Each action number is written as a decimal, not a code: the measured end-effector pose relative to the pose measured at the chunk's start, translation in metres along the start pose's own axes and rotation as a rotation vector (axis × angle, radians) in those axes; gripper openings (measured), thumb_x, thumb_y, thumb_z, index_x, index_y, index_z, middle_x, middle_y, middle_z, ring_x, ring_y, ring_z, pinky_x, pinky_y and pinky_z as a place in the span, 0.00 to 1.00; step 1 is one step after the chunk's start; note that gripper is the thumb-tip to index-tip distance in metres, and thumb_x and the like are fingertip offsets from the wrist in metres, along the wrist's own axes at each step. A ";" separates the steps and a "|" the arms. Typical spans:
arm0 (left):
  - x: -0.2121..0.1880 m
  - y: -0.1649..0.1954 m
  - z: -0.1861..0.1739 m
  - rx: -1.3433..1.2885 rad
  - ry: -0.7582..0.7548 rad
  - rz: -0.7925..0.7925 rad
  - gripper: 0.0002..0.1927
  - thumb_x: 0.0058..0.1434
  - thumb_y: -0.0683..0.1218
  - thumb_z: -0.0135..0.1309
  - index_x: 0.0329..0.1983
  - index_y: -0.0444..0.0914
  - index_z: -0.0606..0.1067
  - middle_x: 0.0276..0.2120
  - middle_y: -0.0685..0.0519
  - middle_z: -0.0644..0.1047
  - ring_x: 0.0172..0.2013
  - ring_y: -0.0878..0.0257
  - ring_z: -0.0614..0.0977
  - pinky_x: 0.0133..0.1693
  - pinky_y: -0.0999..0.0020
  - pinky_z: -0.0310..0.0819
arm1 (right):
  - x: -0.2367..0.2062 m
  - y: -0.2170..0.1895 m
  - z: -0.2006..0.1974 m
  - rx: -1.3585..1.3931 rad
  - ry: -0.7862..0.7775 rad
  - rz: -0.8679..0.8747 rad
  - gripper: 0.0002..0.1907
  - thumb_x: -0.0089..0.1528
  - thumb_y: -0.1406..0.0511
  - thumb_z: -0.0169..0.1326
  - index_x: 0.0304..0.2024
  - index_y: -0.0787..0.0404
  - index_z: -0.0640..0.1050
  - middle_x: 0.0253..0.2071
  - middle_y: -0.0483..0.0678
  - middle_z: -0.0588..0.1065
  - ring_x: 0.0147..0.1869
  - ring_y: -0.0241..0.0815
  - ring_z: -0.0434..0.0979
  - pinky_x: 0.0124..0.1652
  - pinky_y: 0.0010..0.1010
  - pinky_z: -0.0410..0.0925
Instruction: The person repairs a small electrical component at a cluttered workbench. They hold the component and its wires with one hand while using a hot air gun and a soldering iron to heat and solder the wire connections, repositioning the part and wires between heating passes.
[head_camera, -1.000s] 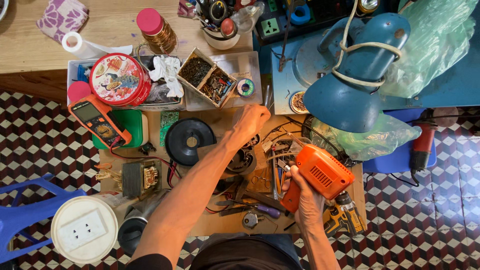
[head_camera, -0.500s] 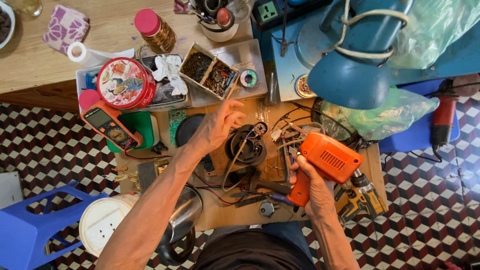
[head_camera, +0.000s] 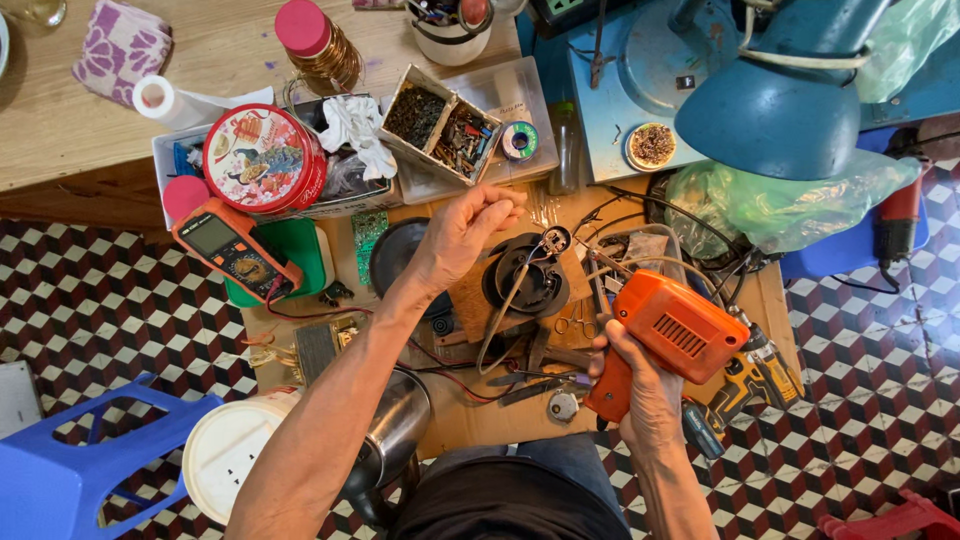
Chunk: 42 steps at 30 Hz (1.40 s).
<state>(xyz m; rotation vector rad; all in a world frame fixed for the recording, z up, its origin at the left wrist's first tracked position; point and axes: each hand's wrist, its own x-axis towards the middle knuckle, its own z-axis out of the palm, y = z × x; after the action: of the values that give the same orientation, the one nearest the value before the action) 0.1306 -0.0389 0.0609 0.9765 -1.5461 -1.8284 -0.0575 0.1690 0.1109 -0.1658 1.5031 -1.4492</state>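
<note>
Right hand (head_camera: 640, 385) clamped on orange drill (head_camera: 668, 335) over cluttered bench, low centre-right; left hand (head_camera: 462, 232) fingers curled together, holding what I can't tell, w/ round red pictured tin (head_camera: 262, 158) upper left, orange-black multimeter (head_camera: 236, 250) below it.

A round red tin (head_camera: 262, 158) with a pictured lid sits beside an orange multimeter (head_camera: 236, 249) whose grey screen is blank.

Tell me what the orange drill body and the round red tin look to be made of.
Orange drill, gripped by the right hand: likely moulded plastic, matte, with slotted vents. Round red tin: probably thin printed metal, glossy, with a rolled rim.
</note>
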 end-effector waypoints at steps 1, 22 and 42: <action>-0.001 0.001 0.000 0.094 0.033 -0.016 0.18 0.75 0.48 0.47 0.63 0.37 0.72 0.55 0.42 0.80 0.51 0.60 0.84 0.54 0.65 0.78 | 0.001 0.001 0.000 -0.014 0.008 0.004 0.19 0.58 0.65 0.63 0.49 0.63 0.74 0.33 0.49 0.76 0.27 0.39 0.77 0.27 0.30 0.73; 0.035 0.028 0.038 0.670 -0.228 -0.100 0.18 0.61 0.45 0.49 0.54 0.45 0.78 0.40 0.49 0.83 0.38 0.52 0.85 0.41 0.58 0.77 | 0.017 -0.009 -0.005 0.003 0.045 -0.001 0.17 0.60 0.64 0.62 0.47 0.68 0.77 0.30 0.49 0.77 0.28 0.39 0.77 0.25 0.30 0.73; -0.023 0.016 0.016 0.645 0.077 0.197 0.08 0.66 0.45 0.58 0.47 0.41 0.81 0.36 0.49 0.78 0.36 0.52 0.81 0.37 0.59 0.74 | 0.016 0.019 -0.004 -0.113 -0.072 -0.055 0.13 0.61 0.66 0.63 0.45 0.67 0.77 0.31 0.49 0.77 0.29 0.37 0.77 0.31 0.32 0.75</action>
<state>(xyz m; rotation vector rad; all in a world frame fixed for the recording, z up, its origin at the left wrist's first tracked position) 0.1302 -0.0148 0.0821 1.0975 -2.1501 -1.1520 -0.0579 0.1656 0.0856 -0.3264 1.5321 -1.3873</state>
